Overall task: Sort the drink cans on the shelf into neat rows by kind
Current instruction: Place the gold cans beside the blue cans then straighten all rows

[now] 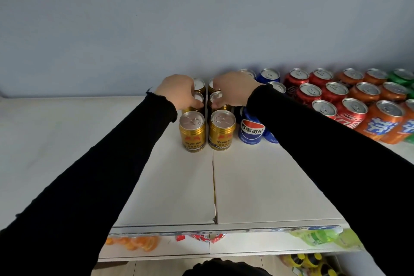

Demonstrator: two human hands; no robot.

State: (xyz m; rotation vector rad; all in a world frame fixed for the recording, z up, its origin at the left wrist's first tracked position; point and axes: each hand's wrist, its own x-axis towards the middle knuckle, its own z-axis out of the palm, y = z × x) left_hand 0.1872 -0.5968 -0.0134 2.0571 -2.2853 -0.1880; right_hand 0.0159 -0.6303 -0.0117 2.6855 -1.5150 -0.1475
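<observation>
**Both hands on the middle gold cans**

Our left hand (177,92) curls its fingers round the middle gold can of the left column (197,102), thumb against its side. Our right hand (233,91) grips the middle gold can of the right column (218,101) the same way. Both sleeves are black and soft, with frilled cuffs.

Just in front stand two more short gold cans, the front left gold can (192,132) and the front right gold can (222,130), each reading "Wealth Bull" beneath a red motif, with silvery pull-ring lids. Two further gold cans sit behind our hands, mostly hidden.

To the right, a blue Pepsi can (251,130) shows the round red, white and blue logo with Chinese characters; more blue cans stand behind it. Beyond come red cola cans (333,92), orange soda cans (380,123) with white characters, and green cans (401,76) at the edge.

All stand upright on the smooth white shelf (168,186), against a pale blue wall (201,18).
</observation>
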